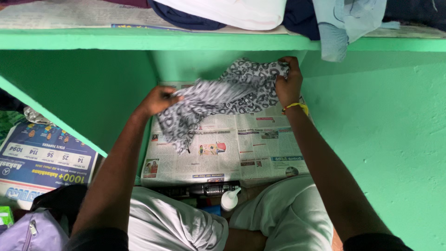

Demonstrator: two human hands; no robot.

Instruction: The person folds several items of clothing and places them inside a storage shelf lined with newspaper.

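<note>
Both hands hold a patterned cloth above the shelf's newspaper lining.
Left hand (pixel 158 100) and right hand (pixel 288 83) each clench an end of the cloth (pixel 218 100); it looks light, limp, best gripped by its edges.

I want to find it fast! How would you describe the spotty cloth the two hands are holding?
Look inside the green shelf compartment, whose floor is lined with newspaper sheets. Just above the paper, the left hand and right hand stretch a soft black-and-white patterned cloth between them. The clothes on the shelf above are plain white and blue; it alone is patterned.
</note>
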